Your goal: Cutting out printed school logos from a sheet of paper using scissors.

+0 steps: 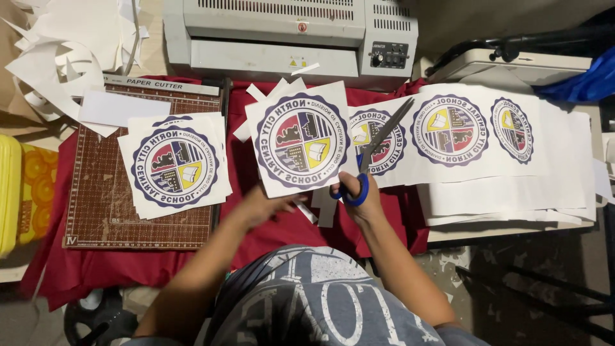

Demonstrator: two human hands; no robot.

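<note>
My left hand [261, 206] holds a white square sheet [301, 138] printed with a round purple-ringed emblem, gripping its lower edge over the red cloth. My right hand [359, 195] grips blue-handled scissors [378, 150], blades pointing up and to the right, just beside that sheet's right edge. A long white strip [474, 134] printed with the same emblems lies under and to the right of the scissors. A stack of cut emblem squares [174, 164] rests on the paper cutter at the left.
A brown gridded paper cutter board [109, 205] lies at the left on the red cloth [269, 230]. A grey laminator [288, 32] stands at the back. White paper scraps [64, 57] pile at the far left. A yellow container [9, 192] sits at the left edge.
</note>
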